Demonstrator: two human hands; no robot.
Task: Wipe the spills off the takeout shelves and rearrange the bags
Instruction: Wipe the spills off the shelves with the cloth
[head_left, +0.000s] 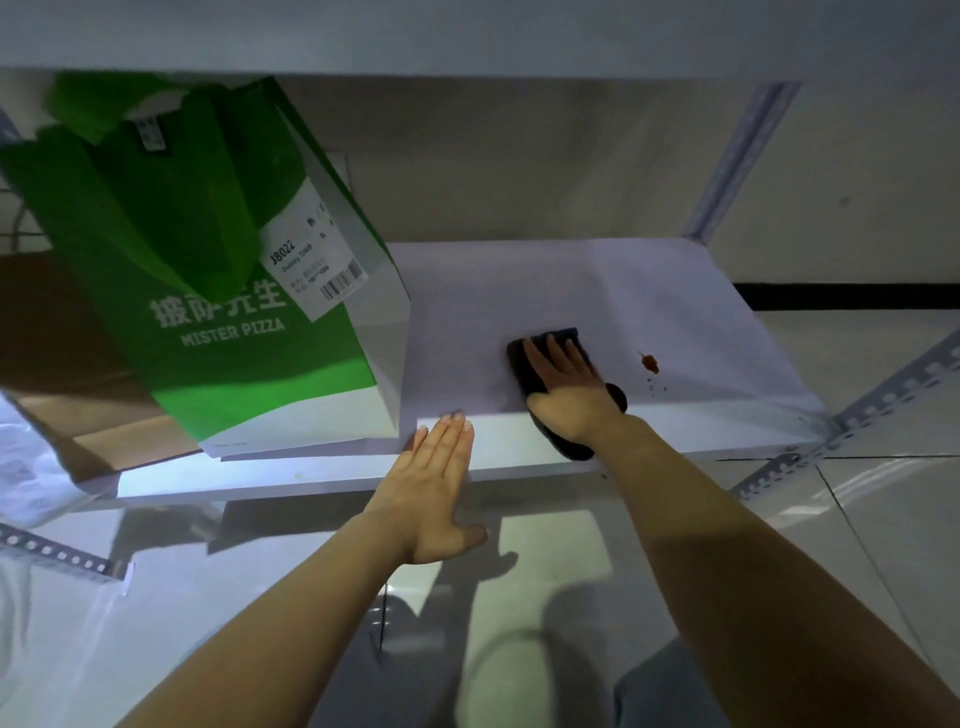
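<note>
Head view, near to far. Left hand (439, 488) lies nearest: fingers straight and together, palm down, fingertips on the front edge of the shelf (519, 441). It holds nothing; probably placed there to brace the body while the other arm works.

Right hand (563, 387) is further in, flat on a dark cloth (550, 358), fingers spread and straight, pressing rather than gripping. Cloth extends past the fingertips and trails back under the wrist over the shelf edge. A flat palm spreads pressure over the cloth, which suits wiping.

Spill (649, 362): a small reddish-brown blot with a few specks below it, just right of the cloth, not yet touched. Judgement: wiping is in hand, and this spot calls for a sweep to the right.

Green bag (234, 291), marked MISTER PIZZA with a white label, stands on the shelf's left part, clear of the wiping area. A brown bag (62, 332) sits behind and left of it, partly hidden. Rearranging looks not yet begun.
</note>
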